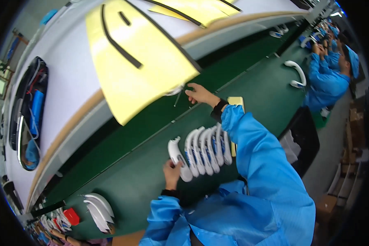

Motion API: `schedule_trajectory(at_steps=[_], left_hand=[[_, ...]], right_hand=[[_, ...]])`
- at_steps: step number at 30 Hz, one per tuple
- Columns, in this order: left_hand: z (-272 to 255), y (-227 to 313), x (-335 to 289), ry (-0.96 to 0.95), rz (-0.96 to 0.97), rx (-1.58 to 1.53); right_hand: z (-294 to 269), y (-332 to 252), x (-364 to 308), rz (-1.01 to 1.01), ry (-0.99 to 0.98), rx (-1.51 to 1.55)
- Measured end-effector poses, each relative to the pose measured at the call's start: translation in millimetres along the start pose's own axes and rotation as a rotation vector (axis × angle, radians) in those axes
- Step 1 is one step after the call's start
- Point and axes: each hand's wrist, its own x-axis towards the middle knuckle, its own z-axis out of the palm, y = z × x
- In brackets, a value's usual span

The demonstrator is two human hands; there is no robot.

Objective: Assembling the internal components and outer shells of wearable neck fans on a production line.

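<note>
My left hand grips the lower part of a white curved plastic shell on the green work surface. Just right of it stands a row of several similar white curved pieces with blue inner parts. My right hand stretches forward over the dark green strip. Its fingers are bent and apart, with nothing visible in them. Close to its fingertips, a white part with a thin rod pokes out from under a hanging yellow sheet, which hides most of it.
More white curved shells lie at the lower left, near a red box. A yellow block sits beside my right forearm. Another white curved piece lies near a co-worker in blue. A black bin stands at right.
</note>
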Motion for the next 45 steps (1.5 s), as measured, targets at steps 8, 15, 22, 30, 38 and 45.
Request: schedule_trajectory(at_steps=[8,15,22,30,38,45], left_hand=[[-12,10,-12,0.076,-0.004,-0.315],[-81,49,-47,0.013,-0.018,-0.741],[-107,59,-92,-0.065,-0.202,-1.312],[-60,30,-139,-0.658,-0.397,-1.120],[-53,52,-169,-0.789,-0.340,-0.536],[-80,76,-157,-0.503,-0.023,-0.704]], right_hand=[[-68,77,-224,-0.121,0.169,-0.754],[-2,128,-318,-0.250,0.254,-0.655],[-8,144,-302,-0.208,0.238,-0.672],[-18,91,-302,0.061,0.132,-0.307],[30,-28,-311,0.156,-0.278,0.737],[72,-97,-285,0.090,-0.443,0.917]])
